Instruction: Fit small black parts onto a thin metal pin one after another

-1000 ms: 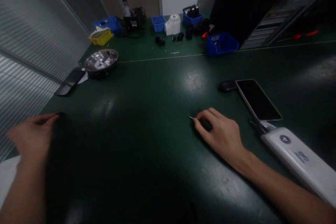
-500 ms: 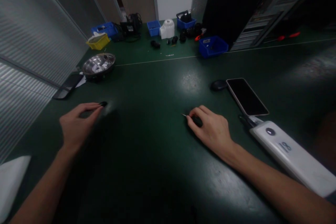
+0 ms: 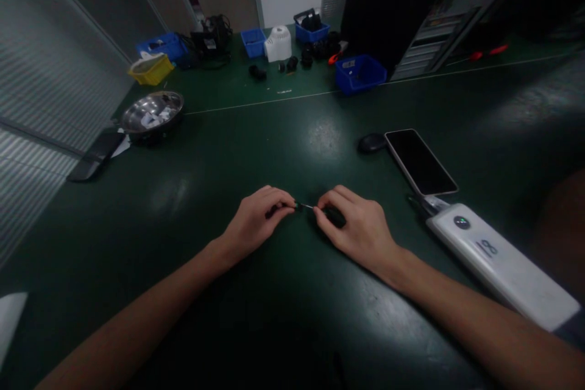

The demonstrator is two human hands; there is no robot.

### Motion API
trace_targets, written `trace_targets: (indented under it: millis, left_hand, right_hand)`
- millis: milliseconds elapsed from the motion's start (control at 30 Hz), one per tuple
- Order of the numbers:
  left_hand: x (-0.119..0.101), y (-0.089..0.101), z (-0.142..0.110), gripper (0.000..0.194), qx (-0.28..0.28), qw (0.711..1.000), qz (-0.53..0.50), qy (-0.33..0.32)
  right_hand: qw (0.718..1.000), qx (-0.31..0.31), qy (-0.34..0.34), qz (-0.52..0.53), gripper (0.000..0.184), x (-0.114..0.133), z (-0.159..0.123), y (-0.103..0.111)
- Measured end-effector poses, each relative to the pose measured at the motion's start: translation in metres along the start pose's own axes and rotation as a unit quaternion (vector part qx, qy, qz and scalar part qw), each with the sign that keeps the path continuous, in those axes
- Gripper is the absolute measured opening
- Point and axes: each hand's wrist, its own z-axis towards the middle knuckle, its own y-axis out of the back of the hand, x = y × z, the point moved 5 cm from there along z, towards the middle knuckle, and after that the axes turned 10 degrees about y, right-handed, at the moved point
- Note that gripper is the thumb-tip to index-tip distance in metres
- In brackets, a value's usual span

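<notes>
Over the dark green table, my left hand (image 3: 256,216) pinches a small dark piece with a hint of green (image 3: 298,205) between thumb and fingertips. Just to its right, my right hand (image 3: 359,222) is closed with thumb and forefinger together, and a thin silvery metal rod (image 3: 308,206) sticks out leftward from them. The rod's tip meets or nearly meets the small piece; contact is too fine to tell. Fingers hide the rest of both things, so their exact kinds cannot be made out.
Right of my hands lie a phone (image 3: 421,161), a black computer mouse (image 3: 372,143) and a white power bank (image 3: 500,265). A metal bowl (image 3: 176,111) with white scraps stands at left. Blue bins (image 3: 361,76), a yellow bin (image 3: 152,70) and a white housing (image 3: 278,44) line the back.
My left hand has moved right from the table's left side, bringing its small dark piece to the rod's tip. My right hand has kept its grip; the view has shifted slightly.
</notes>
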Motion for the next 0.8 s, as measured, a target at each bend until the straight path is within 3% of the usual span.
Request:
trace_targets:
  millis: [133, 333, 533, 800]
  left_hand:
    - [-0.004, 0.002, -0.003, 0.027, 0.010, 1.000, 0.008, -0.010]
    - [-0.005, 0.000, -0.004, 0.025, 0.003, 0.998, -0.006, -0.060]
    - [0.000, 0.002, -0.005, 0.026, 0.009, 0.997, -0.038, -0.060]
    - [-0.013, -0.007, -0.009, 0.022, 0.045, 0.989, 0.023, -0.136]
  right_hand:
    - [1.000, 0.014, 0.003, 0.001, 0.018, 0.000, 0.001, -0.001]
    - [0.999, 0.022, 0.038, 0.021, 0.018, 0.003, 0.001, -0.002]
    - [0.997, 0.009, 0.061, 0.046, 0.017, 0.006, 0.001, 0.000]
    - [0.994, 0.048, 0.092, 0.021, 0.018, 0.011, -0.001, -0.007]
